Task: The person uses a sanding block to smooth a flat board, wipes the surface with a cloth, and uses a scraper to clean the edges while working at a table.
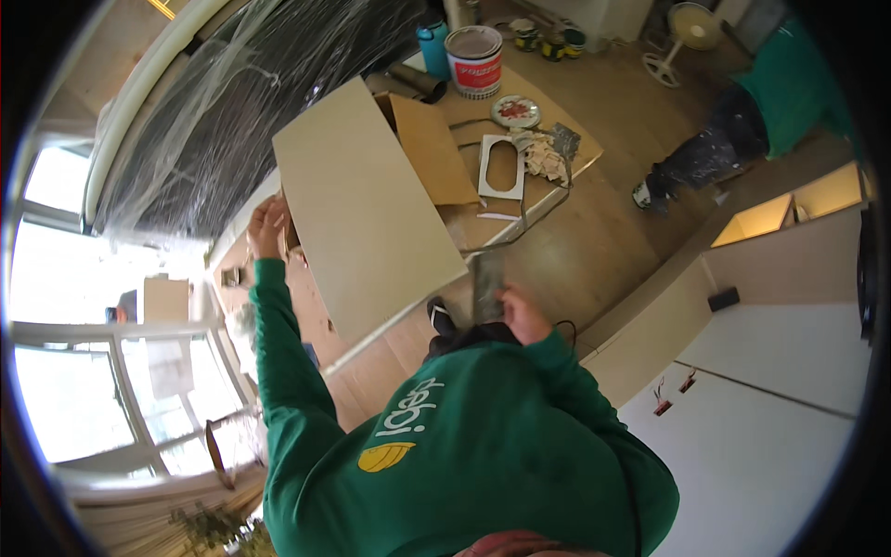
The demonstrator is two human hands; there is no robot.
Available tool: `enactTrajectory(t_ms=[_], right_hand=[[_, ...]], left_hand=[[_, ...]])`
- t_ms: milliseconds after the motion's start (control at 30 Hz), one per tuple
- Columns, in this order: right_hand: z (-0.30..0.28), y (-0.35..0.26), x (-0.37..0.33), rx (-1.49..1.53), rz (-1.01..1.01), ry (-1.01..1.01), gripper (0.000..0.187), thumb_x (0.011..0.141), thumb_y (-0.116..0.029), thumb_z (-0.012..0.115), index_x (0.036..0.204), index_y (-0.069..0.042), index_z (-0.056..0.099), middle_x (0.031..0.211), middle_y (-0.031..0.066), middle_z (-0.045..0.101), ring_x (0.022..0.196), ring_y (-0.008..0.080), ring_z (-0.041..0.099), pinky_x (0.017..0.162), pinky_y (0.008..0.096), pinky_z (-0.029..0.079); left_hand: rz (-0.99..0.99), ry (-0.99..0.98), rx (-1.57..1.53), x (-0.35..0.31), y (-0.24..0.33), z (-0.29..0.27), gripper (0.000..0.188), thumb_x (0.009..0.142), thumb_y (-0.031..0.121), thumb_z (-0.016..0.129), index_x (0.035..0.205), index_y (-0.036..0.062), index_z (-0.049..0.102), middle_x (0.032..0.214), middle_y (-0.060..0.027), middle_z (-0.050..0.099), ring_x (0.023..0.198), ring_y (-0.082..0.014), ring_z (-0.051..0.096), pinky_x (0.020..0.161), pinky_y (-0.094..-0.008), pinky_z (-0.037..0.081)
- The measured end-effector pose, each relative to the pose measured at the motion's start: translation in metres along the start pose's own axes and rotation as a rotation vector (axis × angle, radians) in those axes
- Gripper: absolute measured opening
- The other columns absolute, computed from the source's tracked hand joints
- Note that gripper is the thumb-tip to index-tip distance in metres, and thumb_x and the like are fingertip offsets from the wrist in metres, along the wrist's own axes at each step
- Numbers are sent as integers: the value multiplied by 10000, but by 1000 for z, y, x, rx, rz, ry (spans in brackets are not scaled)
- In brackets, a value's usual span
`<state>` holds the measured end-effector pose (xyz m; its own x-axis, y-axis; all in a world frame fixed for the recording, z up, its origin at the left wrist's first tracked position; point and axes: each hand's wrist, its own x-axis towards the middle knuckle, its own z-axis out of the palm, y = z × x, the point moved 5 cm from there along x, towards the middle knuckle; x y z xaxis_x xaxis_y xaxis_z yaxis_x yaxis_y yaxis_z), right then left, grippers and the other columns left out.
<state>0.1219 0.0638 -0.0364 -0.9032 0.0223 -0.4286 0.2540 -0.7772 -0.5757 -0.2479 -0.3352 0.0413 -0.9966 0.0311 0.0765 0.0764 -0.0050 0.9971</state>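
Note:
A large cream panel [367, 209] lies tilted over the work table in front of me. My left hand [267, 226] is at its left edge, with the fingers curled against the side. Lower and to the right, my right hand [524, 314] grips a dark grey flat rectangular piece [487, 286], held close to the panel's near right corner. Whether that piece is a sanding sheet or a wide blade I cannot tell. Beneath the panel's right side an open cardboard box [427, 148] shows.
Farther along the table [587, 160] are a red and white paint bucket [474, 63], a blue bottle [432, 46], a smeared lid [516, 111], a white frame with an oval opening [501, 167] and a crumpled rag [541, 156]. Plastic sheeting covers something dark at left. A co-worker's leg [705, 148] is at right.

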Motion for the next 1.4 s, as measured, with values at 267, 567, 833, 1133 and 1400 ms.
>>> enactTrajectory(t_ms=[267,567,833,1133,1400], right_hand=[[-170,-83,-26,-198,-154,264,223,969,-155,594,1173,-72,557,1009,75,687,778,196,680,633,286,574],[-176,-136,-11,-295,-254,217,331,892,-105,722,1187,-21,597,1001,22,688,816,98,639,664,252,531],[-198,-79,8,-370,-265,263,514,847,-116,604,1330,49,541,1114,94,632,974,179,601,855,304,492],[-90,-35,34,-451,-332,-168,687,883,0,422,1556,-66,302,1517,179,416,1337,291,475,1141,335,342],[1,7,40,-881,-654,-224,779,870,48,437,1589,-21,144,1629,225,205,1517,341,199,1221,373,211]], left_hand=[[-516,-399,-187,-313,-26,222,393,1026,360,555,1141,-8,631,929,-134,710,816,-213,704,704,-321,580],[-625,176,-965,-298,-83,311,279,994,148,622,1203,-22,548,1237,-192,643,1228,-284,598,1031,-351,541],[-568,272,-665,-299,-82,300,269,977,207,664,1156,23,582,1174,-136,671,1169,-267,629,985,-351,546],[-484,291,-690,-292,-94,269,217,946,167,705,1129,109,604,1081,-44,688,1030,-184,665,902,-317,564],[-528,269,-737,-287,-104,264,218,928,96,713,1122,83,614,1062,-39,684,1003,-191,669,890,-332,577]])
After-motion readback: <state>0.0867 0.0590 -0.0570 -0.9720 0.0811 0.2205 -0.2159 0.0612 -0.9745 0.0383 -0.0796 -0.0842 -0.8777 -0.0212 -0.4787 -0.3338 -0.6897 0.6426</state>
